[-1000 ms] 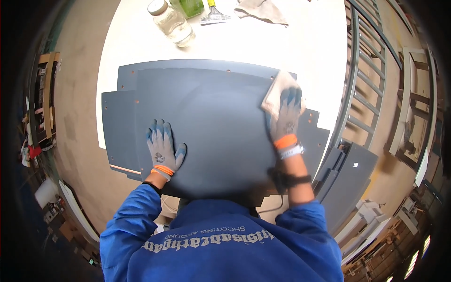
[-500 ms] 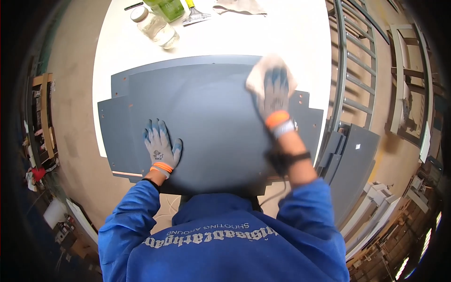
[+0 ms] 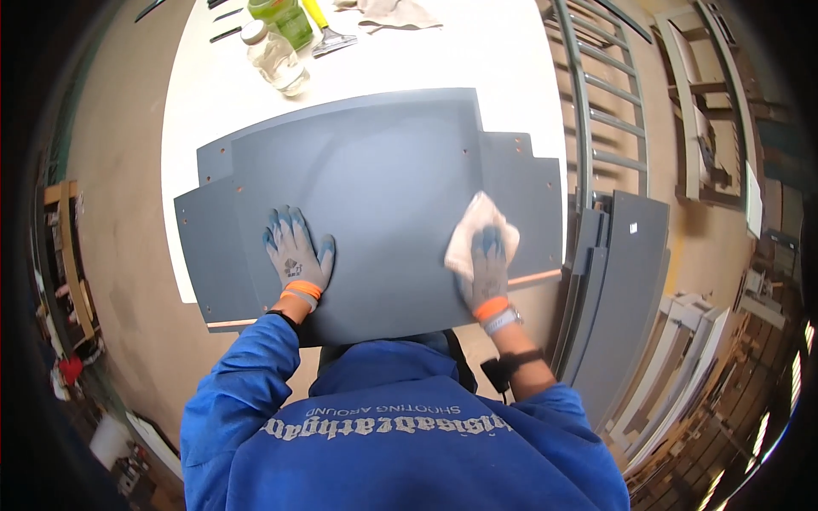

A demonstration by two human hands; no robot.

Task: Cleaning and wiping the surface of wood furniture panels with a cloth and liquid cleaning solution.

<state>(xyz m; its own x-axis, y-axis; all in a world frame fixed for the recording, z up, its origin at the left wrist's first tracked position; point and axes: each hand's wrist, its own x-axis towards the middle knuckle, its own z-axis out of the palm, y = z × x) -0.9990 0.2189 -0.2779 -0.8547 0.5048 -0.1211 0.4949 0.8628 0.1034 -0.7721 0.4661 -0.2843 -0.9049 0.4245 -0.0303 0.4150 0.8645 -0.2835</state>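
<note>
A wide dark grey panel (image 3: 383, 187) lies in front of me, on top of other grey panels (image 3: 520, 170) whose drilled ends stick out at both sides. My left hand (image 3: 298, 251), in a grey glove with blue fingertips, rests flat on the left part of the top panel, fingers spread. Near the panel's right edge, my right hand (image 3: 488, 272), gloved alike, presses a pale cloth (image 3: 477, 220) down under its fingers. Part of the cloth is hidden by that hand.
At the back of the white table (image 3: 426, 64) stand a clear bottle (image 3: 277, 64) and a green container (image 3: 285, 21), beside a yellow-handled scraper (image 3: 331, 38) and a crumpled cloth (image 3: 400, 12). To the right are a roller conveyor (image 3: 613, 121) and stacked grey boards (image 3: 626, 272).
My right hand has drawn the cloth from the panel's far right corner toward me along the right edge. My left hand stays at the same place on the panel. The view has shifted slightly.
</note>
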